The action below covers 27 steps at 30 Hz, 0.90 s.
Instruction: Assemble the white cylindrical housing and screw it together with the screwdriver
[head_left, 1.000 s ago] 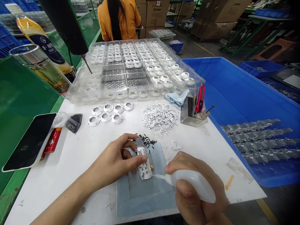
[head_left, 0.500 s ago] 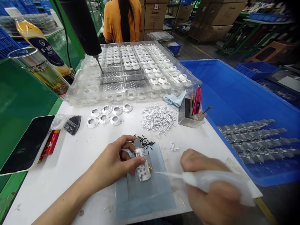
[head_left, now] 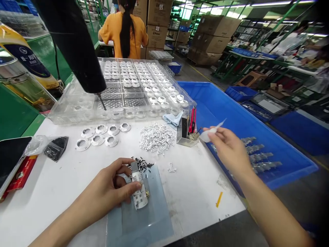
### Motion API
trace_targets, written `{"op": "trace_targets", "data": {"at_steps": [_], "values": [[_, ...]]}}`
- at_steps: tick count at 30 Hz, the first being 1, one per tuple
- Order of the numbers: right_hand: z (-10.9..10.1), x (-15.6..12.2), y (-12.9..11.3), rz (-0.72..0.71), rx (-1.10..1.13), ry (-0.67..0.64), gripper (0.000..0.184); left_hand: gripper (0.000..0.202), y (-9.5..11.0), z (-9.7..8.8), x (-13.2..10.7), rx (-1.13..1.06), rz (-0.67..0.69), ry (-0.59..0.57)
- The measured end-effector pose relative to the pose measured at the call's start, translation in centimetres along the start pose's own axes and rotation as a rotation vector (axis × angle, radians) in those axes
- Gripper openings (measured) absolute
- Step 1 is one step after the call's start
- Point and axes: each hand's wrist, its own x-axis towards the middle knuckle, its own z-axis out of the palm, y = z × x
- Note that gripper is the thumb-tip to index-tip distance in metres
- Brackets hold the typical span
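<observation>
My left hand (head_left: 113,187) is closed on a small white assembly (head_left: 138,192) with a brass part, holding it down on a grey mat (head_left: 144,219) at the table's near edge. My right hand (head_left: 227,147) is raised over the table's right edge, pinching a white squeeze bottle (head_left: 209,134) whose thin nozzle points up and right. It hovers next to a clear tool holder (head_left: 186,135). Small black screws (head_left: 142,164) lie just beyond the assembly.
A pile of white clips (head_left: 156,137), several white rings (head_left: 100,135), a clear parts tray (head_left: 128,89), a hanging black screwdriver (head_left: 74,48), a phone (head_left: 10,157), a blue bin (head_left: 231,113) with metal strips at right. A person in orange (head_left: 123,31) stands behind.
My right hand lifted the squeeze bottle away from the assembly and carried it up and right toward the tool holder. The view tilted up. My left hand kept its hold.
</observation>
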Motion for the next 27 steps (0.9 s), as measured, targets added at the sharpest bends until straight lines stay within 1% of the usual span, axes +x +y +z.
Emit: {"op": "trace_targets", "data": {"at_steps": [2, 4, 6, 7, 10, 12, 13, 15, 17, 18, 19, 21, 23, 24, 26, 27], "values": [[0.9, 1.5, 1.4, 0.034, -0.010, -0.067, 0.035, 0.066, 0.0, 0.1, 0.0, -0.002, 0.009, -0.001], [1.6, 2.2, 2.3, 0.053, -0.021, -0.111, 0.039, 0.067, -0.1, 0.1, 0.0, -0.005, 0.008, -0.006], [1.8, 2.1, 2.5, 0.052, -0.042, -0.126, 0.043, 0.067, -0.1, 0.1, 0.0, -0.008, 0.009, -0.006], [1.8, 1.8, 2.2, 0.046, -0.058, -0.111, 0.046, 0.066, -0.1, 0.1, 0.0, -0.011, 0.014, -0.006], [1.0, 0.2, 0.3, -0.008, -0.123, 0.025, 0.054, 0.063, -0.1, 0.1, 0.0, -0.016, 0.028, -0.008], [0.6, -0.8, -1.5, -0.077, -0.156, 0.093, 0.049, 0.062, 0.0, 0.2, 0.0, -0.022, 0.030, -0.004], [0.5, -1.1, -2.4, -0.113, -0.169, 0.087, 0.045, 0.063, 0.0, 0.2, 0.0, -0.025, 0.028, 0.004], [0.6, -1.1, -3.9, -0.165, -0.191, 0.017, 0.035, 0.064, 0.0, 0.2, 0.0, -0.031, 0.024, 0.016], [0.9, -0.5, -5.0, -0.197, -0.205, -0.041, 0.019, 0.065, 0.1, 0.1, 0.0, -0.028, 0.015, 0.014], [1.0, -0.1, -5.3, -0.210, -0.202, -0.036, 0.013, 0.065, 0.1, 0.1, 0.0, -0.024, 0.010, 0.003], [1.0, 0.2, -5.7, -0.225, -0.191, -0.002, 0.012, 0.065, 0.1, 0.0, 0.0, -0.018, 0.004, -0.009], [0.7, 0.6, -6.3, -0.258, -0.146, 0.131, 0.011, 0.064, 0.0, -0.1, 0.0, -0.009, -0.002, -0.029], [0.4, 0.3, -6.8, -0.292, -0.080, 0.280, 0.009, 0.063, 0.0, -0.2, 0.1, -0.011, 0.003, -0.033], [0.4, -0.2, -7.1, -0.309, -0.045, 0.335, 0.008, 0.063, -0.1, -0.2, 0.2, -0.012, 0.006, -0.030], [0.7, -1.8, -7.4, -0.338, 0.017, 0.372, 0.006, 0.063, -0.2, -0.2, 0.2, -0.014, 0.009, -0.023], [1.0, -2.7, -7.4, -0.345, 0.036, 0.352, 0.004, 0.063, -0.2, -0.2, 0.2, -0.015, 0.009, -0.020]]}}
